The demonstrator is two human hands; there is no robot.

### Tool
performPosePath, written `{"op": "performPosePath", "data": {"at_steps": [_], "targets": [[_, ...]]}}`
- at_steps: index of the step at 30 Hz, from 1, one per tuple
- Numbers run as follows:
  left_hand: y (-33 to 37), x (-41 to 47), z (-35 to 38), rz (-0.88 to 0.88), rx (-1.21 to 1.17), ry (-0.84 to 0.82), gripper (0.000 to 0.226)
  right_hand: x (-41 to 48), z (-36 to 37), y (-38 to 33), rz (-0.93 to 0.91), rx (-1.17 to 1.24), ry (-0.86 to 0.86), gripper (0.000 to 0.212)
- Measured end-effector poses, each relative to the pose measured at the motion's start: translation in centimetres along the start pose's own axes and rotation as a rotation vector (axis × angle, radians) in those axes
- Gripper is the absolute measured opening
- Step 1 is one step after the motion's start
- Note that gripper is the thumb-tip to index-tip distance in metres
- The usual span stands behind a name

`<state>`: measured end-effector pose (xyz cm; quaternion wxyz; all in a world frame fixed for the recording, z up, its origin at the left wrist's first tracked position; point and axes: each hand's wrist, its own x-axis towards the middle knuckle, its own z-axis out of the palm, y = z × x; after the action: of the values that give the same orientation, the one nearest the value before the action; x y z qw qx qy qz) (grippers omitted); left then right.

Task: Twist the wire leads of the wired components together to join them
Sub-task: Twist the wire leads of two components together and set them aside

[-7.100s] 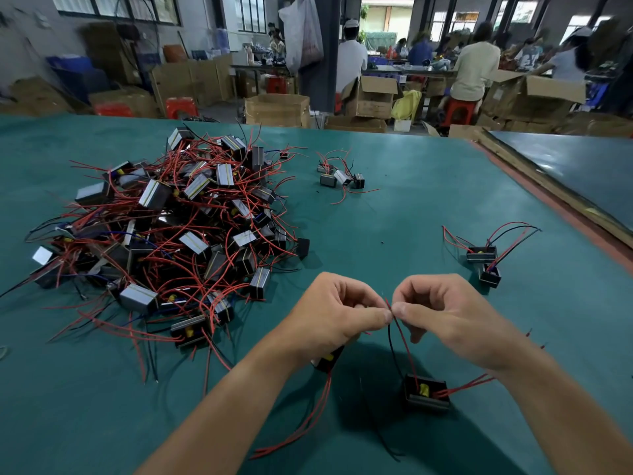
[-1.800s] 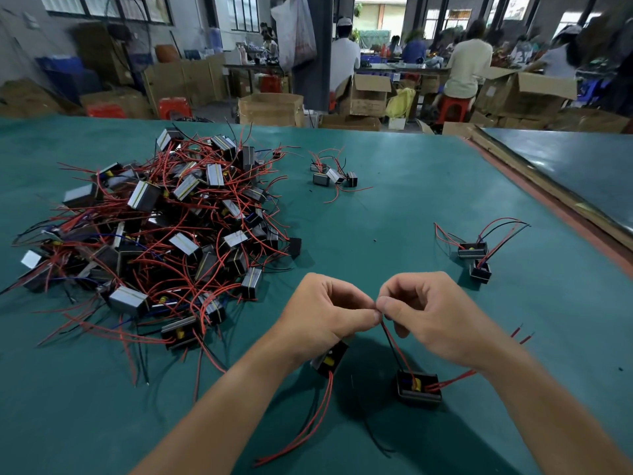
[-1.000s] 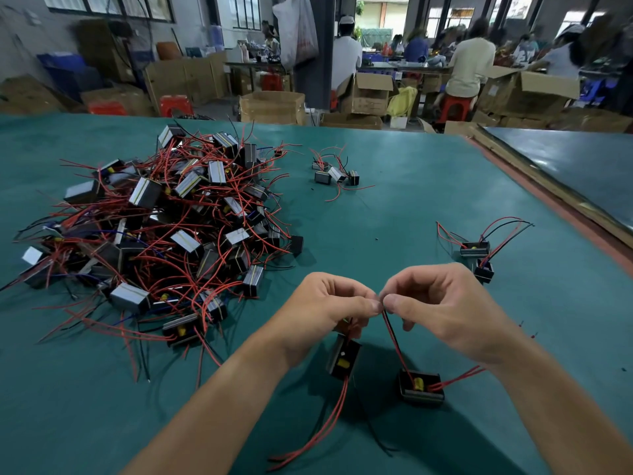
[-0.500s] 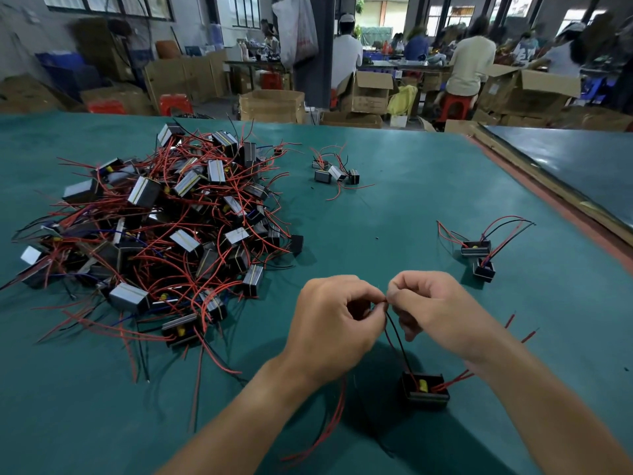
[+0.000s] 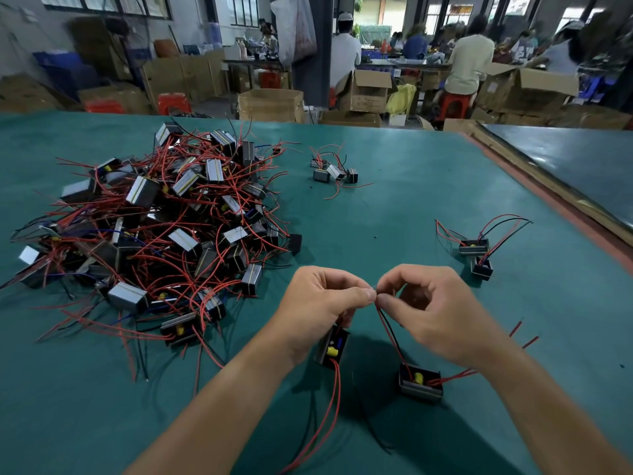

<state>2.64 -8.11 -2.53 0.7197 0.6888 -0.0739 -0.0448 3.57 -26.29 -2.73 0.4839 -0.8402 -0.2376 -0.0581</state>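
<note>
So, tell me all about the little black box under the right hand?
The small black box-shaped component lies on the green table mat, open side up, a yellow part showing inside, a grey band along its near side. Its red and black leads rise to the right hand, which pinches them; more red leads trail right.

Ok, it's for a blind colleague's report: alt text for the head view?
The left hand and right hand pinch wire leads together over a green table. One component hangs below the left, another sits on the table below the right; a big pile lies to the left.
</note>
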Motion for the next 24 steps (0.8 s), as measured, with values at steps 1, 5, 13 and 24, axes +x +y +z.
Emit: {"op": "performPosePath", "data": {"at_steps": [1,5,13,24], "targets": [[0.0,0.0,0.0,-0.002,0.004,0.001,0.021,0.0,0.1,0.0,-0.004,0.012,0.015,0.015],[0.0,0.0,0.0,-0.027,0.004,-0.002,0.019,0.0,0.0,-0.2,-0.022,0.030,0.054,0.011],[-0.1,-0.2,0.2,-0.002,0.096,-0.013,0.019,0.1,0.0,-0.4,0.036,0.015,-0.017,0.020],[-1.9,-0.2,0.8,0.623,0.810,0.131,0.004,0.6,0.5,-0.7,0.430,0.185,-0.120,0.026]]}}
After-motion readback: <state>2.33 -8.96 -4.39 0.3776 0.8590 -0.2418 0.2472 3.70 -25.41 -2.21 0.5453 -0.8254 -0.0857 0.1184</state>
